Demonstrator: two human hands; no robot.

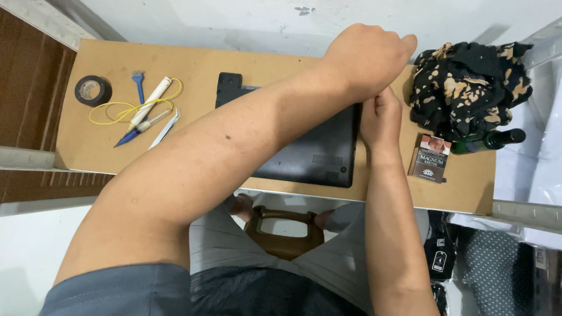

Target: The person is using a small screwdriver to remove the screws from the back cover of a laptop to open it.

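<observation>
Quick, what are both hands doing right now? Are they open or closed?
Left hand: closed in a fist above the right edge of the laptop; anything inside it is hidden.
Right hand: mostly covered by the left hand; cannot be told.

Black laptop (pixel 316 155), underside up, on the tan board, centre of frame.

Flat, matte black, rectangular slab lying bottom face upward. Vent slots and a small label patch are visible near its lower right corner. A raised, rounded tab shows at its upper left corner. Its lower edge runs close to the board's near edge; its right edge sits just right of frame centre. Much of the upper and middle surface is hidden, so the state of its fasteners cannot be determined.
</observation>
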